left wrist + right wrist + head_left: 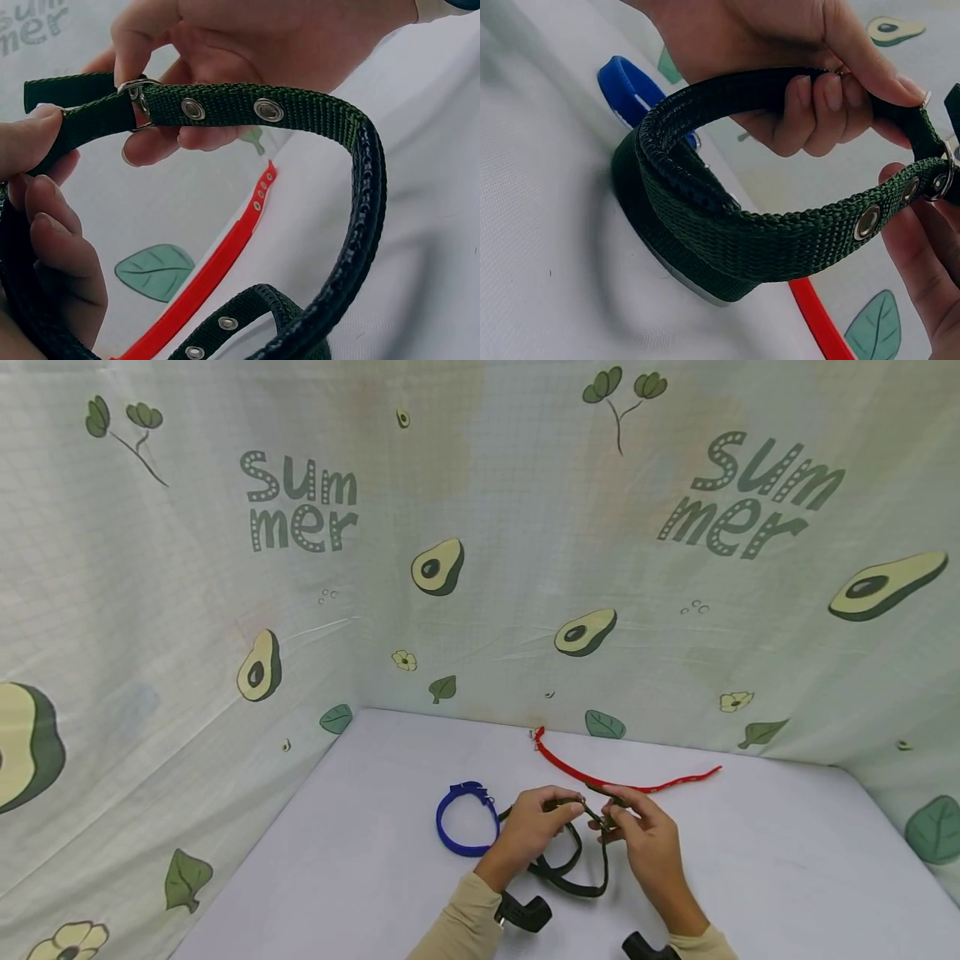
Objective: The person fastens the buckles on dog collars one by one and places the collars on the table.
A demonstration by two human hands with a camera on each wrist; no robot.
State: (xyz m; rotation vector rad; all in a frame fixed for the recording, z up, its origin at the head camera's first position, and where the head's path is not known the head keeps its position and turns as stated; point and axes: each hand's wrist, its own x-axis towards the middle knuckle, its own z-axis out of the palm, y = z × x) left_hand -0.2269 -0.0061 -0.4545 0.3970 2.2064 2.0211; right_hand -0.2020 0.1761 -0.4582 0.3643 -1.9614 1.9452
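Observation:
A dark green webbing collar [322, 109] with metal eyelets and a black padded lining is held up between both hands. My left hand [528, 827] grips it, its thumb pressing the strap end and its other fingers curled round the padded part. Opposite, my right hand [651, 839] pinches the strap at the metal buckle [139, 94]. The eyeleted part of the strap passes at the buckle in both wrist views. More of the green strap [581, 889] hangs in loops below the hands. Part of the buckle is hidden by fingers.
Left of the hands lies a blue collar [468, 851], fastened into a ring. Behind them a red collar [573, 771] is stretched out in a curve. Printed curtains [480, 485] stand at the back and left of the white table [337, 860]. Black devices [525, 912] sit at the wrists.

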